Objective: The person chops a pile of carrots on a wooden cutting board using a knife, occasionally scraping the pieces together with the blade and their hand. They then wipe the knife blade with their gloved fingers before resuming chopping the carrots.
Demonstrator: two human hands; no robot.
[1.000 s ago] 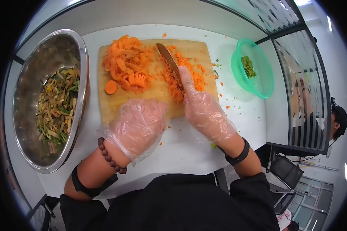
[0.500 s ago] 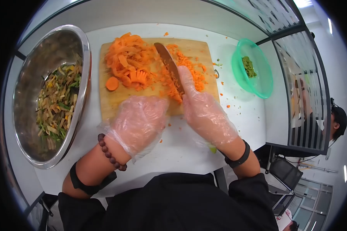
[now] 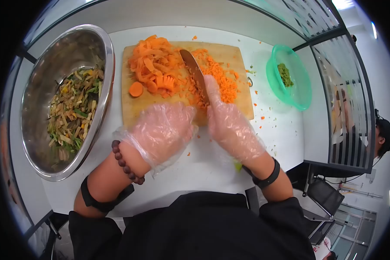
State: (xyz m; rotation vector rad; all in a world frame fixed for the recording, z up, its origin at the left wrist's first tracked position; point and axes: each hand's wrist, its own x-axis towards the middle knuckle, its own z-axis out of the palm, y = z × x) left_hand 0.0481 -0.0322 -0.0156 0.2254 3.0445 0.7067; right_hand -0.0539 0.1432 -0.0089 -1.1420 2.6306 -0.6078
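My right hand (image 3: 232, 125), in a clear plastic glove, grips a knife (image 3: 194, 69) whose broad blade points away from me, its thumb along the blade's near end. Minced carrot (image 3: 221, 80) lies on both sides of the blade on a wooden cutting board (image 3: 134, 108). Just left of the knife's near end, my gloved left hand (image 3: 164, 130) rests at the board's front edge with fingers curled in; what they hold, if anything, is hidden. Thin carrot slices (image 3: 151, 58) are heaped at the board's back left, with a round carrot piece (image 3: 136, 89) in front of them.
To the left, a large steel bowl (image 3: 110, 65) contains mixed cut vegetables (image 3: 73, 110). A green plastic basin (image 3: 305, 95) with chopped green stuff (image 3: 285, 74) stands to the right. Crumbs dot the white table (image 3: 281, 130). Partitions border it; another person (image 3: 383, 134) is beyond the right one.
The whole scene has shifted slightly right in view. Against the board, the knife and both hands have moved a little to the left. The right hand keeps its grip on the knife.
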